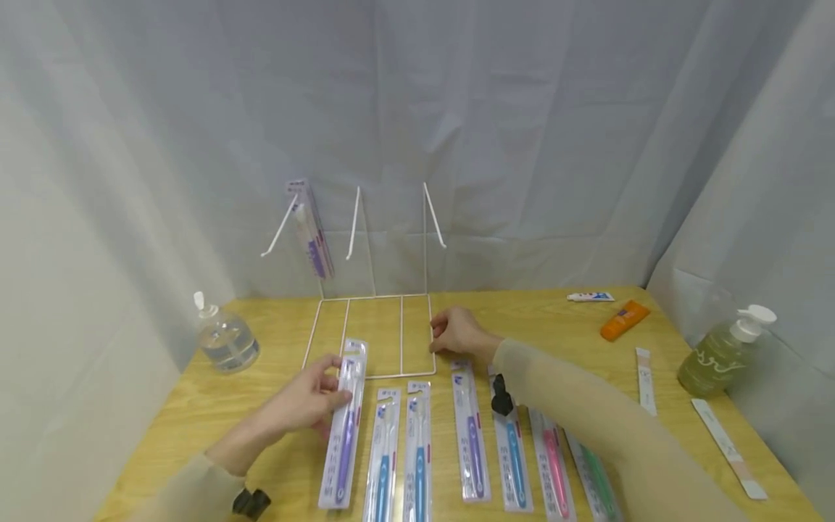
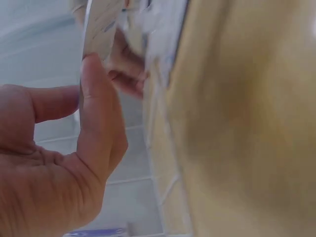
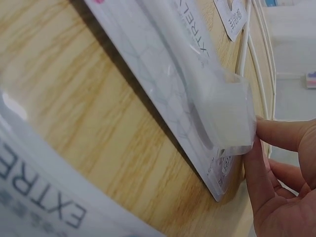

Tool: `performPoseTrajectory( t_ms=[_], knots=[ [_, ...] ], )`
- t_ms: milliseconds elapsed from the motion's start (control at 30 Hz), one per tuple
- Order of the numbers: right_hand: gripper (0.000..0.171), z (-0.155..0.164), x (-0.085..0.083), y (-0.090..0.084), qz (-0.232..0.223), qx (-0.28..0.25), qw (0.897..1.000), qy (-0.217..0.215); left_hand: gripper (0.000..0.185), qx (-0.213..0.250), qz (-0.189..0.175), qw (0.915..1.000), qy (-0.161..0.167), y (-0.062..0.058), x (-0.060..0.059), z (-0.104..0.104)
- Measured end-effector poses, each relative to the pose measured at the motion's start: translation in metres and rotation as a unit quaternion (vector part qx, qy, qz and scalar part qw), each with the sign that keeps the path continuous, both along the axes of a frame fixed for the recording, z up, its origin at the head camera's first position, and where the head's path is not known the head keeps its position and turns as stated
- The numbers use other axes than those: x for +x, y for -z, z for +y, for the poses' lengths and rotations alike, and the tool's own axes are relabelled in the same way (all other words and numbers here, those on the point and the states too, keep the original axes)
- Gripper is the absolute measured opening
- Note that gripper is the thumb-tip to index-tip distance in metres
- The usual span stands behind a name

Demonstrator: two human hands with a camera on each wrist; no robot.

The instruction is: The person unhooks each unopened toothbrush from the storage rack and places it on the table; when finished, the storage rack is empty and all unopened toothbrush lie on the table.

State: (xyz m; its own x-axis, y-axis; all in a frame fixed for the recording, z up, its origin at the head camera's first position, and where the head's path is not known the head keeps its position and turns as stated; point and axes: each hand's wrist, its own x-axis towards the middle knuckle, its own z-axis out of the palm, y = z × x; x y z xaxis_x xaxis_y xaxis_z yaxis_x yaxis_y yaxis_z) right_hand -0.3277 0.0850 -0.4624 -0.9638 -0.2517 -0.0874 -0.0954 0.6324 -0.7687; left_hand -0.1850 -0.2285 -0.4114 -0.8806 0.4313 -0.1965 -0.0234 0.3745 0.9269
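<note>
In the head view, my left hand (image 1: 309, 399) grips a packaged purple toothbrush (image 1: 344, 435) between thumb and fingers, with the pack's top raised toward the rack. The left wrist view shows the same pack (image 2: 101, 29) edge-on, pinched by that hand (image 2: 64, 143). At the right side of the white wire rack (image 1: 401, 337), my right hand (image 1: 459, 332) pinches the side wire. In the right wrist view, the thumb and fingers of that hand (image 3: 281, 173) come together at the wire, partly behind a toothbrush pack (image 3: 163, 89). One purple toothbrush pack (image 1: 312, 239) hangs by the rack's left hook.
Several toothbrush packs, among them a blue one (image 1: 417, 449) and a pink one (image 1: 554, 464), lie along the front. A clear pump bottle (image 1: 227, 341) stands left, a green pump bottle (image 1: 714, 359) right. Toothpaste (image 1: 590, 296) and an orange tube (image 1: 624, 320) lie at the back right.
</note>
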Motion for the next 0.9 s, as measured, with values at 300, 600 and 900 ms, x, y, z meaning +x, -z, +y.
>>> performPoseTrajectory(
  t_ms=[300,600,900],
  knots=[
    [0.054,0.001,0.002,-0.003,0.008,0.010,1.000,-0.004,0.055,-0.038,-0.052,0.9978,-0.012,0.041,0.034,0.003],
    [0.055,-0.002,0.000,-0.001,0.012,0.011,1.000,-0.009,0.056,-0.192,0.047,0.9752,-0.099,0.020,0.019,-0.013],
    [0.054,-0.001,0.001,-0.001,0.003,0.012,1.000,-0.002,0.065,-0.122,0.198,0.9456,-0.228,-0.044,-0.098,-0.027]
  ],
)
